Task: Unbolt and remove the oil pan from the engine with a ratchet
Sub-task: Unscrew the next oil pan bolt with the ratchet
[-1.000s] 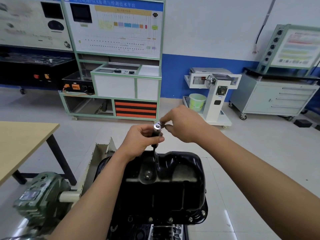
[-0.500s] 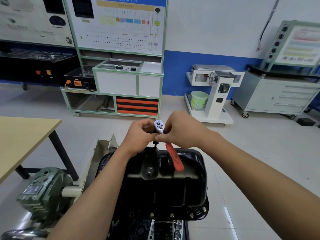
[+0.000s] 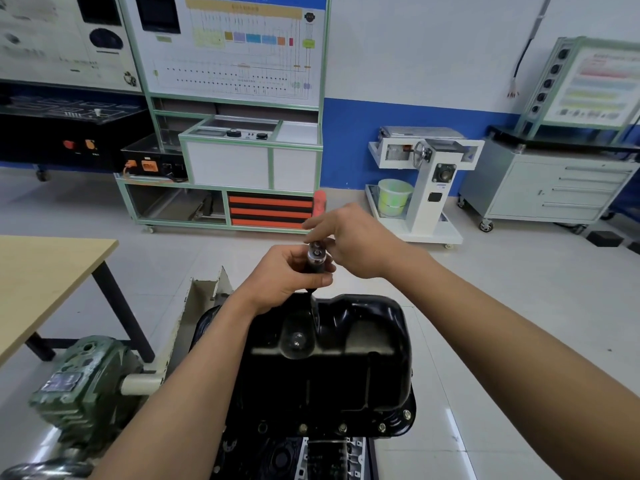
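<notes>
A wooden desk fills the left edge, with a green gearbox below it in the lower left corner. Just left of centre, the left hand has its fingers curled round the dark shaft under the ratchet, whose silver head shows above the knuckles. The shaft runs down to the far edge of the oil pan. The pan is black and sits at lower centre on the engine, with bolts along its near flange. Right of the ratchet head, the right hand seems to pinch the tool near its head, though the contact is partly hidden. The red handle tip pokes up past those fingers. Further right, against the wall, stand a green bucket and a grey cabinet.
</notes>
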A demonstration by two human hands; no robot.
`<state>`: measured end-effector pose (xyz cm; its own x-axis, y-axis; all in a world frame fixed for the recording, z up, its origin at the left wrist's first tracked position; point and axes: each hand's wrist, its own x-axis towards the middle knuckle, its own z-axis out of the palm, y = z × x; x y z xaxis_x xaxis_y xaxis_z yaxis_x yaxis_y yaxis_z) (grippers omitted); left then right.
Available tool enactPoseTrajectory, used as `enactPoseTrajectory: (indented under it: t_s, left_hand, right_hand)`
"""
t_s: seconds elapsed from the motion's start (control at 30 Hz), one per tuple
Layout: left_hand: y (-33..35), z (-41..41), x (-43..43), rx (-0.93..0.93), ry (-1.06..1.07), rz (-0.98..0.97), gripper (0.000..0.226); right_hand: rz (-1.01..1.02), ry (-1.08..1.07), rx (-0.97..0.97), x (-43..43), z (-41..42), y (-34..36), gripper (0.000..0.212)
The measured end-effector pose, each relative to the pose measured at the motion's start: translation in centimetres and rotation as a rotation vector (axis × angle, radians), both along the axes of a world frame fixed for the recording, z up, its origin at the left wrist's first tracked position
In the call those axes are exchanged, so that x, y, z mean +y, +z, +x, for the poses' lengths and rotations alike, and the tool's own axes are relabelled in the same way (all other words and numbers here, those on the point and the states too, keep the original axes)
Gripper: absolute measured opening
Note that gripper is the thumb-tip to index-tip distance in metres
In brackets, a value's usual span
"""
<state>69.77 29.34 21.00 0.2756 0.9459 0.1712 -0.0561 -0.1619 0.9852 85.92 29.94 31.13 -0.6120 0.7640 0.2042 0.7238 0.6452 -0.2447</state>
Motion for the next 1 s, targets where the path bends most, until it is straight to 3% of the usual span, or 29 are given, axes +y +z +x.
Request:
enactPoseTrajectory:
  t_s: [0.27, 0.57, 0.73, 0.8, 0.93, 1.0]
  left_hand:
    - [0.3, -0.3, 0.0, -0.033, -0.022, -0.011, 0.026]
    - [0.1, 0.2, 0.2, -0.088, 0.059, 0.037, 0.029]
    - [-0.2, 0.2, 0.2, -0.095, 0.121, 0.086, 0.032]
    - [-0.2, 0.2, 0.2, -0.080, 0.139, 0.096, 0.030]
    - [0.1, 0.2, -0.1, -0.075, 0.128, 0.074, 0.027]
    - [0.2, 0.2, -0.1, -0.085, 0.113, 0.066, 0.029]
  right_hand:
    - [-0.079, 0.009, 0.086, -0.3, 0.7, 0.2, 0.034]
    - [0.128, -0.265, -0.210, -2.9, 0.9, 0.9, 0.018]
    - [0.063, -0.165, -0.171, -3.8, 0.6, -0.2, 0.050]
    - [0.021, -0.158, -0.134, -3.7, 0.7, -0.1, 0.052]
    - [0.044, -0.169, -0.189, -3.0, 1.0, 1.0, 0.017]
    - [0.113, -0.191, -0.213, -2.6, 1.2, 1.3, 0.011]
